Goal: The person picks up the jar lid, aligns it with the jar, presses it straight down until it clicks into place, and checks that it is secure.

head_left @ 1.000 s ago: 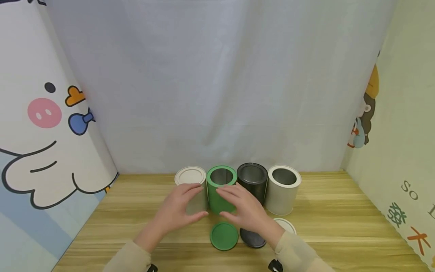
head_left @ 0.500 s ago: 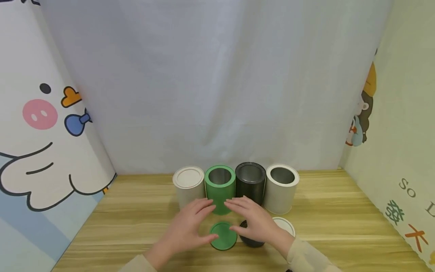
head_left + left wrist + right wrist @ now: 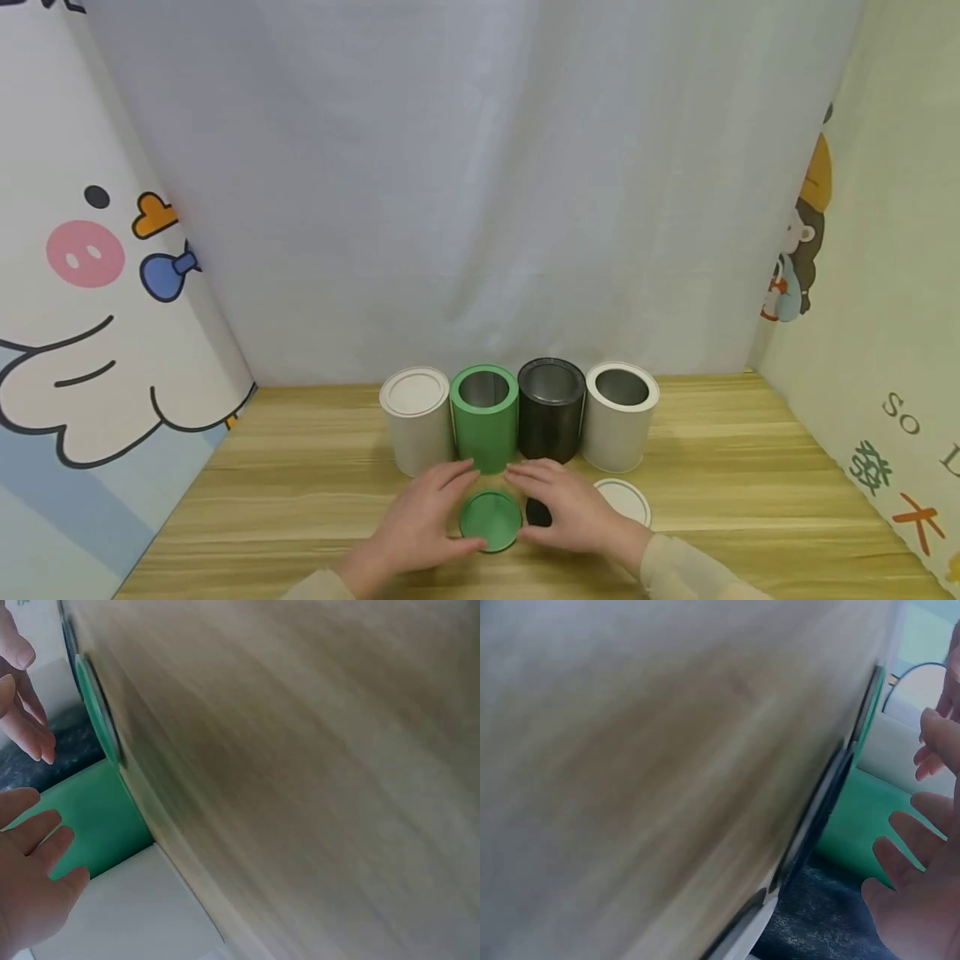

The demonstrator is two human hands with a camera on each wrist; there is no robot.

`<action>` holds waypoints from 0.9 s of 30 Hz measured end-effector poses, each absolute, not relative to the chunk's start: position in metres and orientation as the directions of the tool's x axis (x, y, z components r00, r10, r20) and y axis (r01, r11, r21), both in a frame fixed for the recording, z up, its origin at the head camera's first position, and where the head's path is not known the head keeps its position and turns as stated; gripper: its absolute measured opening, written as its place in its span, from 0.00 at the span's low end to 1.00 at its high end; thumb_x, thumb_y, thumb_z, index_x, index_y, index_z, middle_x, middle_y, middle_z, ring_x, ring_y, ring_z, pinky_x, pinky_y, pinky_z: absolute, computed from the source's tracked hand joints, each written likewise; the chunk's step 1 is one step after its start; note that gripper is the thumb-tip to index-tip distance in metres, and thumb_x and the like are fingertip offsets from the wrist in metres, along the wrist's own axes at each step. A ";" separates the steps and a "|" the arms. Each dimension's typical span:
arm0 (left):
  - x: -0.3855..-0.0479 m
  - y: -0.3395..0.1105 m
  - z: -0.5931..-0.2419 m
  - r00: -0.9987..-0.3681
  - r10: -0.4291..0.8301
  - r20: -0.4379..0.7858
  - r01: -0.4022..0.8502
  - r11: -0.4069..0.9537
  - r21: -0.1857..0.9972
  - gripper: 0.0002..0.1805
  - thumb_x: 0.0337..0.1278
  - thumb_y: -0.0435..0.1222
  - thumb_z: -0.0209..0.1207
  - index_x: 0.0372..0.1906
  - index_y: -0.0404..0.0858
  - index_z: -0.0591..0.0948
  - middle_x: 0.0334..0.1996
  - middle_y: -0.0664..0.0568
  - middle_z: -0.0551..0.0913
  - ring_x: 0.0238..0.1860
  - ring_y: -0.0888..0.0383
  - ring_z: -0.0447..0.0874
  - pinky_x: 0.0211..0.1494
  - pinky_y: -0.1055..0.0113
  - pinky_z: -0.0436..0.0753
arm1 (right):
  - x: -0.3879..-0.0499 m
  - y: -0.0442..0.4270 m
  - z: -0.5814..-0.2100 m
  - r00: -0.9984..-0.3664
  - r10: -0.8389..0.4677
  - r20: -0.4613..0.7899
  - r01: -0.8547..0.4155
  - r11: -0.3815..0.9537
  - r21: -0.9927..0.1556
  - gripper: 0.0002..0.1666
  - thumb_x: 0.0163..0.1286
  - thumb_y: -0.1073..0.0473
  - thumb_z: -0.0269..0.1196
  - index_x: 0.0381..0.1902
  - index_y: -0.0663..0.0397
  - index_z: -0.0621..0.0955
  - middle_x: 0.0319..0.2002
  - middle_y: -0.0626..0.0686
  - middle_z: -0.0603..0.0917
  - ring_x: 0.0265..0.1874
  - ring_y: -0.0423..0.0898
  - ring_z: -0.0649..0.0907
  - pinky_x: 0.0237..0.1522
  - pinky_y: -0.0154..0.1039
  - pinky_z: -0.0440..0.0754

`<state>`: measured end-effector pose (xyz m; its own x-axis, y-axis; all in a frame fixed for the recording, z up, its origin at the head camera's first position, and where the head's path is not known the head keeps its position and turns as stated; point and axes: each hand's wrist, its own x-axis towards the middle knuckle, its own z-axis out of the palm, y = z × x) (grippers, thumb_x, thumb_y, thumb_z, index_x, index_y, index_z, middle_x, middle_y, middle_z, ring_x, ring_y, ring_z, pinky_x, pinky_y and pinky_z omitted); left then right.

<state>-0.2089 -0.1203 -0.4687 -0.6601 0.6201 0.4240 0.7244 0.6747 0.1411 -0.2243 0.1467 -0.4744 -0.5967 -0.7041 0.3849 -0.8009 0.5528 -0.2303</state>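
A round green lid [image 3: 491, 521] lies flat on the table, between my two hands. To its left is my left hand [image 3: 427, 518], fingers spread and slightly bent, holding nothing. My right hand [image 3: 573, 510] hovers on the other side in a similar pose, above a black lid [image 3: 537, 513] that it partly covers. Both wrist views show the fingers apart from the lids. Behind the hands, an uncovered green can [image 3: 486, 437] stands upright. A white lid [image 3: 625, 502] lies right of the black one, partly behind my right wrist.
The green can stands in a row with a lidded white can [image 3: 420, 437] on its left, then a black can [image 3: 551, 421] and an uncovered white can [image 3: 618, 433] on its right. A pale curtain [image 3: 480, 183] rises behind the wooden table [image 3: 300, 467].
Both hands have drawn back from in front of the cans and lowered to either side of the green lid. The cans and lids keep their places.
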 end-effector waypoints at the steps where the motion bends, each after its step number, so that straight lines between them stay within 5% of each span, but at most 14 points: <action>1: -0.210 -0.120 -0.470 -0.660 0.624 0.419 0.725 0.675 0.137 0.46 0.43 0.60 0.71 0.63 0.34 0.77 0.62 0.44 0.76 0.62 0.47 0.74 0.63 0.51 0.76 | -0.225 0.146 -0.475 -0.595 -0.709 0.378 -0.802 0.554 -0.224 0.40 0.56 0.47 0.75 0.64 0.58 0.78 0.63 0.54 0.78 0.61 0.52 0.75 0.60 0.49 0.77; 27: -0.220 -0.122 -0.492 -0.676 0.693 0.251 0.728 0.682 0.076 0.49 0.44 0.67 0.66 0.66 0.38 0.76 0.66 0.46 0.74 0.66 0.48 0.70 0.68 0.50 0.70 | -0.234 0.140 -0.491 -0.561 -0.786 0.260 -0.824 0.561 -0.081 0.40 0.59 0.40 0.70 0.65 0.55 0.77 0.63 0.54 0.78 0.62 0.53 0.75 0.63 0.49 0.74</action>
